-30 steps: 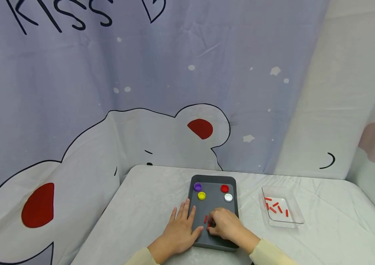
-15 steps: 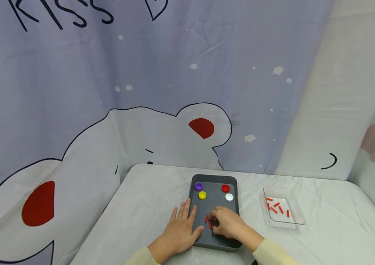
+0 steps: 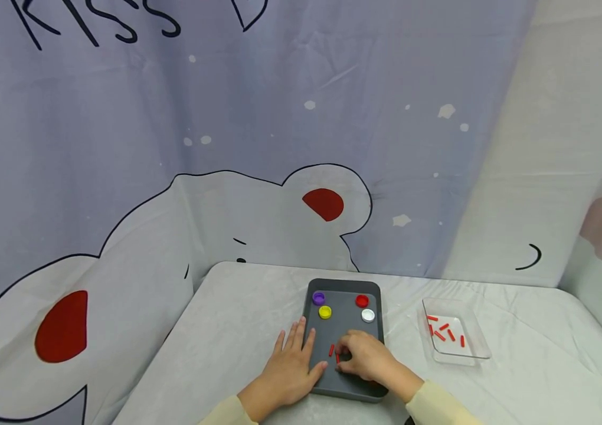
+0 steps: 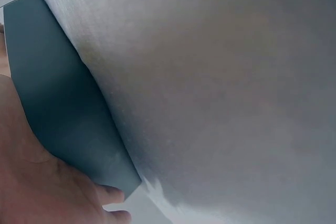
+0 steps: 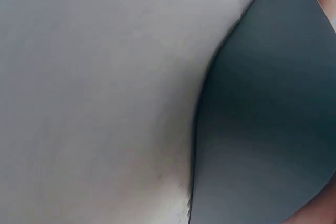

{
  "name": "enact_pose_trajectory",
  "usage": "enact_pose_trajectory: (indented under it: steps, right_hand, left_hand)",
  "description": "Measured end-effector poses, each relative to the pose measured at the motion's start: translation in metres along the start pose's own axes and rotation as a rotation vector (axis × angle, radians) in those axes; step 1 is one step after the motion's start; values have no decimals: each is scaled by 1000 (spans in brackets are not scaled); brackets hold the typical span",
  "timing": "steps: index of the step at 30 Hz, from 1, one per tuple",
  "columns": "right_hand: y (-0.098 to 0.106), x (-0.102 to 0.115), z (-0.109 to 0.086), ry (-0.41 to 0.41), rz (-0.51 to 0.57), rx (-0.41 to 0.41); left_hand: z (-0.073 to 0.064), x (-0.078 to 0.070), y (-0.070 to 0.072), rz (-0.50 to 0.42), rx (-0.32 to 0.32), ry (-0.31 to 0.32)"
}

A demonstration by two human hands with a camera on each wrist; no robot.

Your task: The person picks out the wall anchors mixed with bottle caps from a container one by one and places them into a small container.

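My left hand [image 3: 287,372] rests with spread, straight fingers along the left rim of a dark grey tray [image 3: 343,386]. In the left wrist view, that hand [image 4: 47,192] lies against the tray's side wall [image 4: 58,87]. Over the tray's lower half, my right hand [image 3: 367,357] pinches a small red stick [image 3: 337,358] between thumb and fingers, low over the tray floor. Just left of it lies another red stick [image 3: 331,350], slightly tilted. The right wrist view shows mostly the tray's outer wall [image 5: 262,108], with a bit of the hand at the lower right corner.
Purple [image 3: 319,298], yellow [image 3: 324,312], red [image 3: 362,301] and white [image 3: 367,316] round caps sit in the tray's far half. To the right, a clear plastic box [image 3: 478,348] holds several red sticks. A white cloth [image 3: 248,313] covers the table; a printed curtain hangs behind.
My right hand has shifted slightly right, and the red stick at its fingertips now stands beside the other one, a little apart. The left hand has kept its place on the tray.
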State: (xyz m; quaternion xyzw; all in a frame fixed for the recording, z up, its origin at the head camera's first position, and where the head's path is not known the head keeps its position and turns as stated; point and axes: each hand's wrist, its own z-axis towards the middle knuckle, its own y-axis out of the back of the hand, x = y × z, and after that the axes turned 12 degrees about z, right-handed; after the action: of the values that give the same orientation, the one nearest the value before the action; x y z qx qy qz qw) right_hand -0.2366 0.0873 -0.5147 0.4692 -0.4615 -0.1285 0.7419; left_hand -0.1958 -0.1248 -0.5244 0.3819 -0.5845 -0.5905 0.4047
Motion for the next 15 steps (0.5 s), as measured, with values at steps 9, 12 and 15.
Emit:
enact_pose_trajectory:
  steps: [9, 12, 15]
  right_hand:
    - [1, 0, -2, 50, -28, -12]
    - [5, -1, -5, 64, -2, -29]
    - [12, -2, -9, 61, 32, -55]
  left_hand:
    - [-2, 0, 0, -11, -5, -4]
    - [-2, 0, -2, -5, -1, -1]
    - [-1, 0, -1, -11, 17, 5]
